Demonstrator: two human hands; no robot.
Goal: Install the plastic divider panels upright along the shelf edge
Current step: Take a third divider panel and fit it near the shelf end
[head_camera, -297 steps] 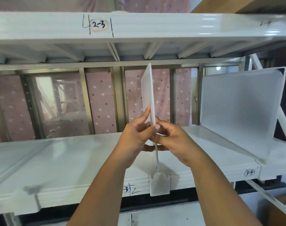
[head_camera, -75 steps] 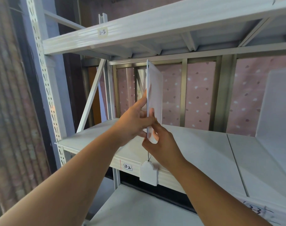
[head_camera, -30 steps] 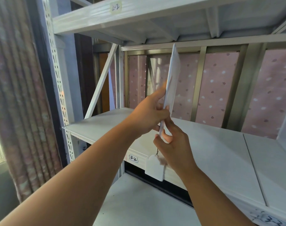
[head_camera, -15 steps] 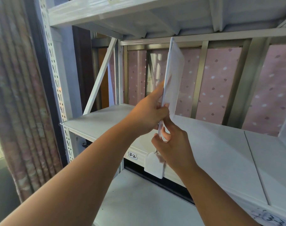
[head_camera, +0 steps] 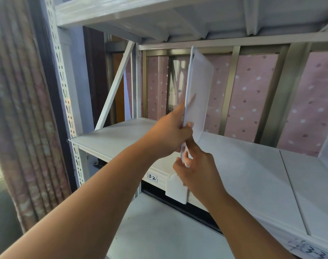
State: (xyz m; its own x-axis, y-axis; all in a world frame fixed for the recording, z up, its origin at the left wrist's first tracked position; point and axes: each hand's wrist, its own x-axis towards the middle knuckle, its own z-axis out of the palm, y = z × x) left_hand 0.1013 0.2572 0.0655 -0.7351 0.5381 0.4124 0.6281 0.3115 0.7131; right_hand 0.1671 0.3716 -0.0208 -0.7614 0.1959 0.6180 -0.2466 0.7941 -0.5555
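My left hand (head_camera: pixel 168 133) and right hand (head_camera: pixel 195 171) grip the translucent white plastic divider panel (head_camera: pixel 197 94), upright over the white metal shelf (head_camera: pixel 253 165), its white clip foot (head_camera: pixel 175 187) on the front lip. Seating appears underway; next I should press it squarely home.

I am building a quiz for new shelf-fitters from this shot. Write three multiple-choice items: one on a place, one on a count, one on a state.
1. Where does the 3-2 label sit relative to the white clip tab?
A. left of it
B. right of it
C. above the top shelf

2. How many hands hold the divider panel?
A. none
B. one
C. two

3. How does the panel stand?
A. flat on the shelf
B. roughly upright
C. snapped in half

Answers: 1 A, the label is on the shelf's front edge left of the tab. 2 C, the left hand and right hand both grip its near edge. 3 B, it rises on edge.
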